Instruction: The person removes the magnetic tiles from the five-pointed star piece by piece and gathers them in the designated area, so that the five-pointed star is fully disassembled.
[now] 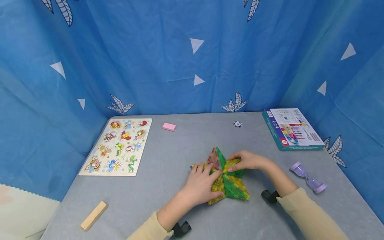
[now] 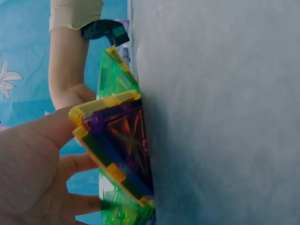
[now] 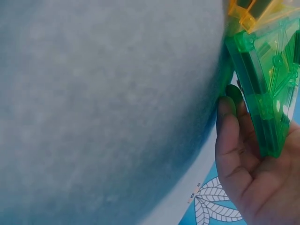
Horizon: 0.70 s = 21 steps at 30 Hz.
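Magnetic-tile star (image 1: 226, 179) sits on the desk (image 1: 168, 150), under both hands. Left hand (image 1: 199, 187) lies spread over its left side, thumb at the near edge; right hand (image 1: 248, 160) pinches a right-hand point. Probably an adjusting step (seams hard to check); next move likely calls for gentle, even pressure. Outward: purple sand timer (image 1: 313, 183) right, box (image 1: 301, 133) beyond it, insect puzzle board (image 1: 124, 163) left.
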{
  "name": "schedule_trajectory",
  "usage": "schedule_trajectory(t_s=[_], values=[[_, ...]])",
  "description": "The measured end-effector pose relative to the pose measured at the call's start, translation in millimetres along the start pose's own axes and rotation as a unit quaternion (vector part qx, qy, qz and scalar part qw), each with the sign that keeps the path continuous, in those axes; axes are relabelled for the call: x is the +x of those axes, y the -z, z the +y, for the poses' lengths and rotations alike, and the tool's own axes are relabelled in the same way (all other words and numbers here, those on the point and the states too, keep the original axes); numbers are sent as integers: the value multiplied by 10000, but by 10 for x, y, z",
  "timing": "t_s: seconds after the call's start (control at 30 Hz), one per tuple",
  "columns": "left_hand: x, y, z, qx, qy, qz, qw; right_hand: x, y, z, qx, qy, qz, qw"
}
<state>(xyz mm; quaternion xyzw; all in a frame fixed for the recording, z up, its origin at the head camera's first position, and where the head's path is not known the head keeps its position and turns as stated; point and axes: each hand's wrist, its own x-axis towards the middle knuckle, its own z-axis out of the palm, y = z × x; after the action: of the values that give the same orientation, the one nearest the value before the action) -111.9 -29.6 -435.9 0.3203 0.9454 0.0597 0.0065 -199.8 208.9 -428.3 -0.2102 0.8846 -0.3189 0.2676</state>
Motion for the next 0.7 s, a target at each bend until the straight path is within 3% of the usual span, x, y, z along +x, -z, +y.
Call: schedule_trajectory(t_s=[0.33, 0.7], values=[[29, -29, 72, 203, 189, 105, 9996, 38, 13, -35, -18, -108, -108, 9999], [21, -13, 98, 254, 191, 209, 9993, 45, -1, -55, 407, -221, 19, 9989]])
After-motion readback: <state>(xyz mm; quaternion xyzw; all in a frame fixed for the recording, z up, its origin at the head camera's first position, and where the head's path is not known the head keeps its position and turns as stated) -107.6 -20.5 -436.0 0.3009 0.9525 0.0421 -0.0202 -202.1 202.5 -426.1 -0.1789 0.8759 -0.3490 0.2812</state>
